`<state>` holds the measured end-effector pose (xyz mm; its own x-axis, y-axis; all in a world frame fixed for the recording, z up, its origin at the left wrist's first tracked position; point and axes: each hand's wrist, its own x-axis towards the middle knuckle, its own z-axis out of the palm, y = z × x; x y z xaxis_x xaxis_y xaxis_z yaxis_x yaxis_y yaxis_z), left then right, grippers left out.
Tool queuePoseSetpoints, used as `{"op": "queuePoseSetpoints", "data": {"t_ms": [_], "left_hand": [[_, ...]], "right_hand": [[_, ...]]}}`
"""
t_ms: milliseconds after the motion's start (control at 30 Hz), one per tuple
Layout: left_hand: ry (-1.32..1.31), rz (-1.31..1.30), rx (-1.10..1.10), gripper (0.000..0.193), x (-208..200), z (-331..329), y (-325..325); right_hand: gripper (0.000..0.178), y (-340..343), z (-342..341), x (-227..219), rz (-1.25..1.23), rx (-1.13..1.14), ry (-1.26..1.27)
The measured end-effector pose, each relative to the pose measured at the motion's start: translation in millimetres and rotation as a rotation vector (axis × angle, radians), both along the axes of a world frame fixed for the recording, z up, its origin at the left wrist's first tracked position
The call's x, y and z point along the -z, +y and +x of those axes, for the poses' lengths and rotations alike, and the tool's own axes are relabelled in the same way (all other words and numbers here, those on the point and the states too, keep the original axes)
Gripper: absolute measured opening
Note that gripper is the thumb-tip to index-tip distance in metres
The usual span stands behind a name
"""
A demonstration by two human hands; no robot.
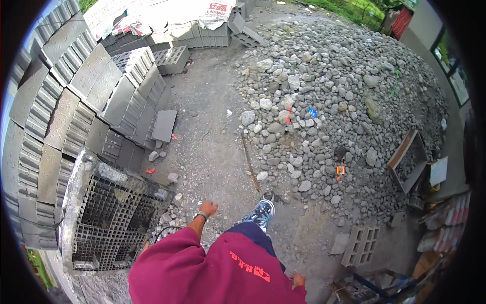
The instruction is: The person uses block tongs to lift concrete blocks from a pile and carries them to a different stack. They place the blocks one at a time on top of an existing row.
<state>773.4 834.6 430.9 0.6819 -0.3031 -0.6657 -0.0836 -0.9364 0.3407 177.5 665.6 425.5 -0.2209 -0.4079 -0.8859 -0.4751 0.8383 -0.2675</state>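
Grid panel, lie: the grey, crusted grid panel [115, 207] is on the left; its longer visible edge runs fore-and-aft, far end leaning slightly right, though the lens bends it.
Hollow blocks, lie: the hollow blocks [361, 246] sit on the right; their openings run in 2 rows, long axis fore-and-aft, far end tipped right.
Panel to left hand: left of the left hand [208, 207] and apart from it, with small stones [178, 197] between.
Blocks to right hand: right of the right hand [299, 279], a little farther forward, apart from it.
Left arm: reaches forward from the maroon sleeve, a band [202, 215] on the wrist.
Left fingers: loosely curled, nothing visible in them; cannot tell whether the tips meet.
Right arm: low beside the body, mostly under the sleeve; cannot tell how the fingers stand.
Shoe: 1 patterned shoe [264, 209] is forward, near the end of a stick [249, 162].
Beyond: a stone heap [314, 126].
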Motion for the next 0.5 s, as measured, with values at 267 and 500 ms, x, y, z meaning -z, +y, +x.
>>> {"op": "queuePoseSetpoints", "data": {"t_ms": [267,500], "left_hand": [[0.082,-0.044,-0.314,0.054,35,103,57],[0.105,-0.067,-0.528,0.054,74,226,48]], "right_hand": [[0.042,7,19,103,-0.217,-0.883,0.132],[0.040,-125,291,29,-0.294,-0.908,0.022]]}}
